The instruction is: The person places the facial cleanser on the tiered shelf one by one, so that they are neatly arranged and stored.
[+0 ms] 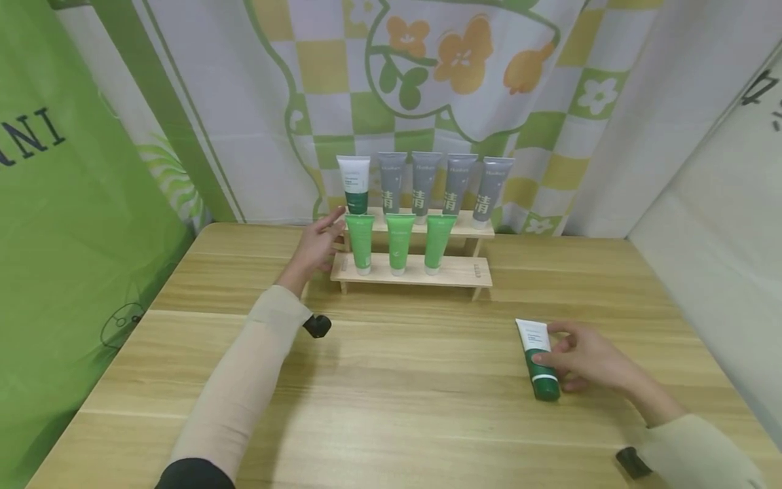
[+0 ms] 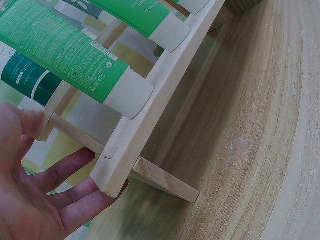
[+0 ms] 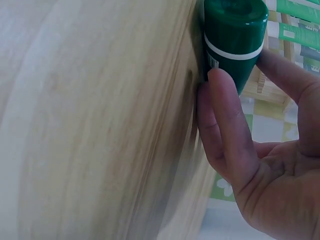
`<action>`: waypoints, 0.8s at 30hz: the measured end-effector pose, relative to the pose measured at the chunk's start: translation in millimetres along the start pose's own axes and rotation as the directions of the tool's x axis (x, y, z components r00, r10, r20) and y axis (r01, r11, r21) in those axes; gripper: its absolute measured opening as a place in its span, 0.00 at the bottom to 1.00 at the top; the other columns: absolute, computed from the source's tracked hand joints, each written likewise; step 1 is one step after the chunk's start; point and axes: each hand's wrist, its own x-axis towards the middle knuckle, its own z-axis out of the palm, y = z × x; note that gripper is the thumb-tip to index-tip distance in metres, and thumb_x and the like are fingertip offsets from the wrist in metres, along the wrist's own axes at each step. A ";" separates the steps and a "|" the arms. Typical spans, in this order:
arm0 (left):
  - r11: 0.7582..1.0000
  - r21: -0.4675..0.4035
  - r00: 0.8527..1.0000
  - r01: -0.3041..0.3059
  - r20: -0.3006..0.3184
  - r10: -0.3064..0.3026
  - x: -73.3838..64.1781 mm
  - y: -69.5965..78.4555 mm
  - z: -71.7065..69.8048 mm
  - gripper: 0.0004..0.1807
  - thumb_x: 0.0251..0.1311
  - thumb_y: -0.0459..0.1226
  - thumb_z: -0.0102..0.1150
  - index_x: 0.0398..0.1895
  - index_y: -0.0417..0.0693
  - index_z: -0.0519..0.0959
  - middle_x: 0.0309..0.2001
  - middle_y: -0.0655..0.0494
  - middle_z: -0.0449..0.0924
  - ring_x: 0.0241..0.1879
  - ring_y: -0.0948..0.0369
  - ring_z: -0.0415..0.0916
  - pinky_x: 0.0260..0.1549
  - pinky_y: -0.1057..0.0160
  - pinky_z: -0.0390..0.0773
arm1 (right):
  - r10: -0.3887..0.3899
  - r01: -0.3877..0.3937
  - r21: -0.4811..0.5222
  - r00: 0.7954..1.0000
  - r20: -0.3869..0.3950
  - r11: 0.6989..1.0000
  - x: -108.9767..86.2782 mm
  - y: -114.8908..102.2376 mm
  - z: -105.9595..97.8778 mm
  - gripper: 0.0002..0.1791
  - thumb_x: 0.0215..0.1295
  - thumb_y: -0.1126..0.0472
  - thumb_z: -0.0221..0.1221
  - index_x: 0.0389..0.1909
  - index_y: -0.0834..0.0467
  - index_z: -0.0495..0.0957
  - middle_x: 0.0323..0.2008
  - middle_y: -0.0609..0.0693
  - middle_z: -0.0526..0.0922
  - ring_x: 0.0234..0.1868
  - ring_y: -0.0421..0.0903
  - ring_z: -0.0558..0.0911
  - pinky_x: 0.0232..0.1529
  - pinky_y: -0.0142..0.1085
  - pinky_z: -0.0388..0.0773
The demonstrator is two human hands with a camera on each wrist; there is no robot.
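Observation:
My left hand (image 1: 318, 244) is at the left end of a two-tier wooden display stand (image 1: 415, 270). In the left wrist view its thumb lies at the end of the upper shelf, while other fingers reach behind and under the end of the lower shelf (image 2: 145, 105). At the right, my right hand (image 1: 589, 356) holds a white-and-green squeeze tube (image 1: 536, 356) between thumb and fingers, close over the table. Its dark green cap (image 3: 237, 25) points toward the near side, and fingertips touch the tube beside the white band.
On the upper shelf stand a white-and-green tube (image 1: 356, 183) and several grey tubes (image 1: 424, 183). Three bright green tubes (image 1: 399, 244) stand on the lower shelf, caps down. A patterned curtain (image 1: 342, 102) hangs behind the wooden table (image 1: 391, 394).

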 end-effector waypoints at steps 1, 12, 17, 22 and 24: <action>1.000 0.001 1.000 0.000 0.000 0.000 -0.2 0.1 -0.1 0.27 0.76 0.56 0.45 0.76 0.77 0.61 0.72 0.46 0.64 0.57 0.36 0.71 0.45 0.33 0.78 | 0.003 -0.003 -0.009 1.000 -0.003 1.000 -0.1 -0.8 0.6 0.53 0.61 0.51 0.71 0.72 0.76 0.51 0.43 0.62 0.77 0.33 0.52 0.82 0.30 0.43 0.85; 1.000 -0.003 1.000 -0.001 -0.006 0.001 -0.2 -1.3 -0.2 0.27 0.76 0.55 0.45 0.76 0.76 0.62 0.72 0.46 0.65 0.57 0.36 0.71 0.45 0.33 0.77 | 0.051 -0.051 -0.056 0.999 -0.009 0.997 4.2 -6.3 3.4 0.54 0.60 0.52 0.72 0.73 0.75 0.49 0.43 0.61 0.75 0.31 0.50 0.82 0.28 0.43 0.85; 1.000 -0.007 1.000 0.005 -0.002 -0.005 -0.4 -1.8 -1.3 0.26 0.76 0.55 0.46 0.75 0.77 0.62 0.70 0.44 0.67 0.57 0.36 0.71 0.45 0.33 0.78 | 0.053 -0.054 -0.074 0.999 -0.008 0.996 7.6 -8.1 5.9 0.55 0.60 0.53 0.72 0.74 0.74 0.48 0.44 0.62 0.74 0.30 0.50 0.81 0.28 0.43 0.85; 1.000 -0.014 1.000 0.010 -0.003 -0.010 0.2 -0.8 -1.1 0.26 0.75 0.55 0.46 0.75 0.79 0.62 0.70 0.44 0.68 0.57 0.36 0.71 0.44 0.33 0.78 | 0.040 -0.041 -0.073 0.999 -0.013 0.996 9.1 -7.9 7.4 0.55 0.59 0.53 0.73 0.74 0.72 0.49 0.44 0.63 0.74 0.30 0.51 0.81 0.28 0.43 0.85; 1.000 -0.013 1.000 0.010 -0.002 -0.010 0.4 -0.4 -1.1 0.26 0.75 0.55 0.46 0.75 0.79 0.62 0.70 0.44 0.67 0.58 0.36 0.71 0.45 0.33 0.78 | 0.035 -0.036 -0.068 0.999 -0.014 0.997 9.4 -7.9 7.6 0.55 0.58 0.54 0.73 0.74 0.72 0.49 0.44 0.63 0.74 0.30 0.51 0.81 0.28 0.44 0.85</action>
